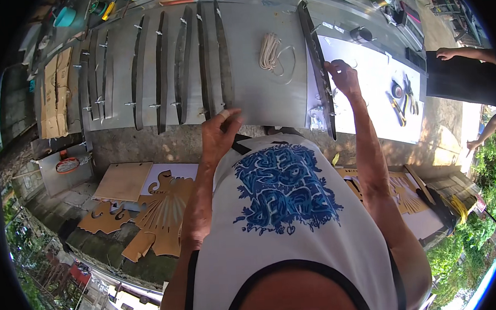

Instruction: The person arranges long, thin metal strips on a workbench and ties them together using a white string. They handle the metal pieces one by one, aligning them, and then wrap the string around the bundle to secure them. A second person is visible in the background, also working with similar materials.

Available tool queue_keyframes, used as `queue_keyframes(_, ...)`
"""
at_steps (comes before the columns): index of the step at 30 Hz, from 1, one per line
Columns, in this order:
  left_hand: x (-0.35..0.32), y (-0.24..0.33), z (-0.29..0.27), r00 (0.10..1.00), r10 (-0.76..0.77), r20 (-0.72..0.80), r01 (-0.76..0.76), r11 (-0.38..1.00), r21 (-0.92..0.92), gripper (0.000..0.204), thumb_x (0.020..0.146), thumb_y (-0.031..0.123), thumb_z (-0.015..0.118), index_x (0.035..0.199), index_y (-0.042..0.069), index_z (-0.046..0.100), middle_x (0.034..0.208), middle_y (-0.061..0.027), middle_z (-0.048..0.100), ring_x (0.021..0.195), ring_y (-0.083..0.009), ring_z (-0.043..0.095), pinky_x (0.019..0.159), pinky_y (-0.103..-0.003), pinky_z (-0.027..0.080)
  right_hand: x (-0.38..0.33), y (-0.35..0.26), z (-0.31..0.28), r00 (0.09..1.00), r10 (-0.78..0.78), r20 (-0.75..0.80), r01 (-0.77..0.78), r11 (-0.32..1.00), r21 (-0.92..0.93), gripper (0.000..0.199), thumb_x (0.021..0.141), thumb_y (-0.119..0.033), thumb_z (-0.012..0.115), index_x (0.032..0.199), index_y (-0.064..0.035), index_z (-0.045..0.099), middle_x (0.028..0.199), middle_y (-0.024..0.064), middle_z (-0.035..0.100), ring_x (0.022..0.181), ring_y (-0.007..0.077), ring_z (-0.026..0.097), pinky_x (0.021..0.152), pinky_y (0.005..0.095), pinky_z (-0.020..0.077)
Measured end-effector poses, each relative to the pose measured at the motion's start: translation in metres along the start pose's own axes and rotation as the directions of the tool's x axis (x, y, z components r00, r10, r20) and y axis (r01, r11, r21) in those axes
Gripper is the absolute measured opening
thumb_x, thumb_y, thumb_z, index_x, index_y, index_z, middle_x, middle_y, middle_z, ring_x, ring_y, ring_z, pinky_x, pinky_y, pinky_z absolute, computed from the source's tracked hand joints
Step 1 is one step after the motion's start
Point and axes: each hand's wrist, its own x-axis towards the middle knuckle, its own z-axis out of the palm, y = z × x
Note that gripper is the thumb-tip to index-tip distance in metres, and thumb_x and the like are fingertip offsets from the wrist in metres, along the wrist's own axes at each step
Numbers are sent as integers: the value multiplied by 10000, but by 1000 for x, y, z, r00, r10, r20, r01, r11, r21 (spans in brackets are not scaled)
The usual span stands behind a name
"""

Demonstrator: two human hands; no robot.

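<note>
The left hand (220,129) was found at the near edge of the grey metal sheet (256,93), fingers curled together and pressed on that edge, with nothing seen gripped in it. The right hand (342,76) was found further right, fingers closed over a long dark strip (317,67) standing on edge along the sheet's right border.

At far left, flattened cardboard (54,92) was noted beside the sheet. A row of dark curved strips (162,69) was laid side by side across the sheet's left half. A coil of pale cord (269,51) was recorded between that row and the held strip. Cut-out wooden shapes (155,213) were seen below the bench. A white board (368,92) carrying pliers (398,109) lay right of the held strip. Another person's arm (470,53) was observed at far right.
</note>
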Motion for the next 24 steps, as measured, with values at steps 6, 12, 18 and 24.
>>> queue_keyframes(6,42,7,81,968,47,245,-69,994,82,275,900,134,708,1140,2,695,784,-63,700,655,-88,625,624,-246,504,7,-28,13,995,60,78,-49,988,-144,610,835,-504,662,1098,46,645,991,271,702,932,416,697,838,473,546)
queue_keyframes(12,74,-1,126,929,11,371,-57,992,111,297,901,136,707,1142,-35,675,833,-84,706,700,-115,657,664,-269,529,18,-34,9,993,6,118,16,983,-183,446,831,-362,631,997,52,647,937,298,687,893,431,692,803,492,548)
queue_keyframes(18,92,11,140,917,-19,398,16,1000,11,307,925,149,691,1167,-38,660,890,-82,711,793,-127,679,738,-273,538,34,0,-12,929,-359,91,344,928,145,441,840,-382,657,1041,8,689,943,185,701,820,326,663,761,402,512)
queue_keyframes(24,104,41,140,899,-20,437,157,948,-279,363,963,180,662,1226,-65,613,1064,-148,700,891,-179,697,779,-297,549,16,-31,-39,935,-177,309,-268,222,938,507,939,-364,665,1276,7,584,965,57,654,893,147,595,816,295,482)
